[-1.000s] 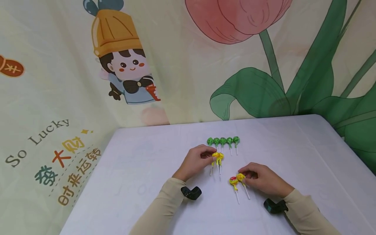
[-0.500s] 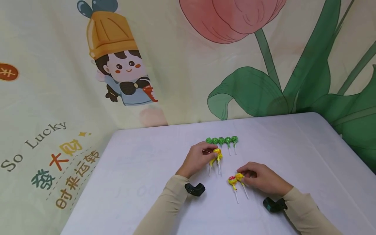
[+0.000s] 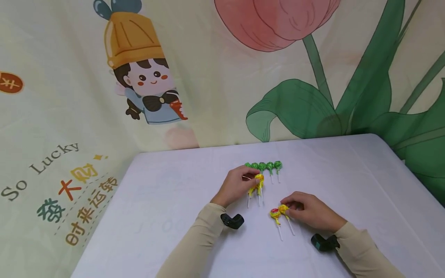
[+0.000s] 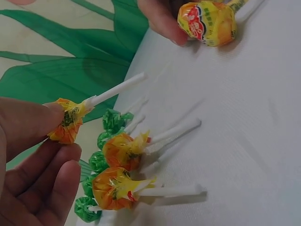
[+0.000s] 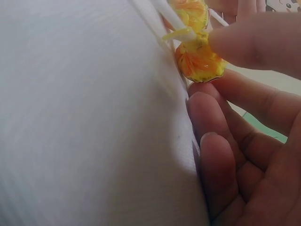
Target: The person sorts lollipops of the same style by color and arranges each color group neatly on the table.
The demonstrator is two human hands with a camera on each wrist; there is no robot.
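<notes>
My left hand (image 3: 236,185) pinches a yellow-wrapped lollipop (image 4: 70,117) by its head between thumb and fingertips, stick pointing outward. Just below it on the white table, two more yellow-orange lollipops (image 4: 123,151) lie side by side. Behind them is a row of several green lollipops (image 3: 270,166), the left ones partly covered by the left hand. Nearer the front, my right hand (image 3: 311,210) holds the head of a yellow lollipop (image 5: 201,61) between thumb and index finger. Close on its left lies a yellow lollipop with a red-marked top (image 3: 275,213), stick toward me.
A white-covered table (image 3: 167,193) carries everything, its far edge against a printed curtain (image 3: 215,96) with a cartoon figure, a flower and leaves. Black wrist devices (image 3: 233,221) sit on both forearms.
My left hand has shifted slightly away from me and to the right, the pinched lollipop rising over the other yellow ones toward the green row. My right hand stays in place.
</notes>
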